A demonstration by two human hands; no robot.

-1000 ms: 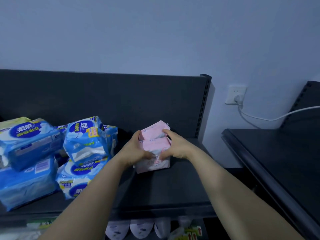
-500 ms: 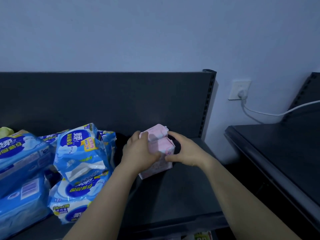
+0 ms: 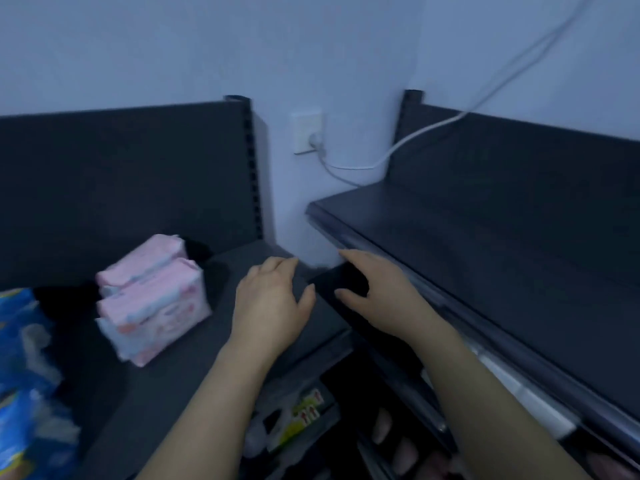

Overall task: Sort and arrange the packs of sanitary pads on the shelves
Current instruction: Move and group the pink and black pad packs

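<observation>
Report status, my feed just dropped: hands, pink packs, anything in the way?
Both empty: left hand open, right hand open. Two pink packs upright on the shelf, one behind the other, untouched. Far left, blue packs, apart from them.

The pink packs (image 3: 152, 299) are wrapped in soft plastic film with a slight sheen, crinkled at the seams. The blue packs (image 3: 24, 375) wear glossier printed film. The shelf (image 3: 180, 382) and its back panel (image 3: 121, 188) look like matt dark painted metal, smooth. The cable (image 3: 415, 136) is smooth white plastic.
</observation>
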